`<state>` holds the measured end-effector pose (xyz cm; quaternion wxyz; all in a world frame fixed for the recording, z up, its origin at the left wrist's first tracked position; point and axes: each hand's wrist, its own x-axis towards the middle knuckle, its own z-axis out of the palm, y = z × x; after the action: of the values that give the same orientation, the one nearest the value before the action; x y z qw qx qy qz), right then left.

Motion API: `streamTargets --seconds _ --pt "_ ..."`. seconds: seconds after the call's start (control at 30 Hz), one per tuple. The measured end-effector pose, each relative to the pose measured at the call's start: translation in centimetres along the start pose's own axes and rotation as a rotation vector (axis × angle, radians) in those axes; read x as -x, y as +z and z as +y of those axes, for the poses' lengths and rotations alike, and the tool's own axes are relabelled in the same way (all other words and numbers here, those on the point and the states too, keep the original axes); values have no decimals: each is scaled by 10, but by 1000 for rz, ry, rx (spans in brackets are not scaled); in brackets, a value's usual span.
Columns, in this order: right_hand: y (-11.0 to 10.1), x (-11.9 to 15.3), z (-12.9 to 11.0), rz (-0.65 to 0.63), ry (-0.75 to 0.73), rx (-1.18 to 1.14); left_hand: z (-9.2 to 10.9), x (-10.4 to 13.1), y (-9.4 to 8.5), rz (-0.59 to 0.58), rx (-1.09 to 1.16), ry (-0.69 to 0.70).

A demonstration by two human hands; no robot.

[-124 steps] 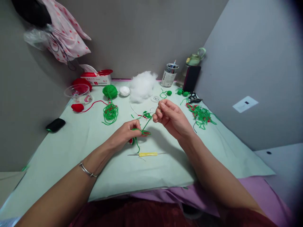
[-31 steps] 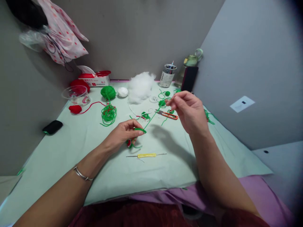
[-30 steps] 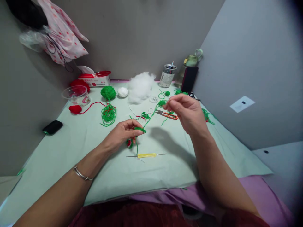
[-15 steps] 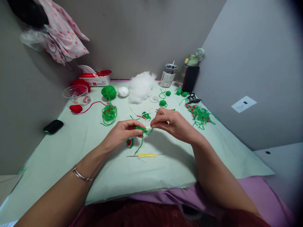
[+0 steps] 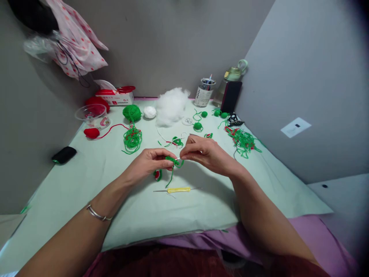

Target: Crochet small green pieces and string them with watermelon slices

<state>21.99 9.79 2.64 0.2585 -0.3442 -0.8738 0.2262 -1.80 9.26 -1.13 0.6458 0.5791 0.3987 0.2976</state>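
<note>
Between the fingertips of my left hand is a small green crocheted piece, with a green yarn tail hanging below it. My right hand pinches a thin silver needle, whose far end meets the green piece. A small red, white and green crocheted piece lies just below my left hand. Nearer to me, a crochet hook with a yellow handle rests crosswise on the cloth. Green and red yarn bits lie beyond my hands.
Green yarn balls, white stuffing, a clear tub and a tissue box stand behind. At right are a pen jar, a phone, a bottle and tangled yarn. A black object lies left.
My right hand has moved slightly left, closer to my left hand, and the needle now reaches the green piece with less of it showing. The view has shifted slightly.
</note>
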Motion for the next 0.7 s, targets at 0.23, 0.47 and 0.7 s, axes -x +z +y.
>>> streamTargets --seconds 0.23,0.47,0.7 --pt "-2 0 0 -8 18 -75 2 2 -3 -71 9 24" --pt "-1 -1 1 -27 13 -143 3 3 -4 -129 34 30" --pt "7 -4 0 15 -17 -142 0 0 -1 -113 149 19"
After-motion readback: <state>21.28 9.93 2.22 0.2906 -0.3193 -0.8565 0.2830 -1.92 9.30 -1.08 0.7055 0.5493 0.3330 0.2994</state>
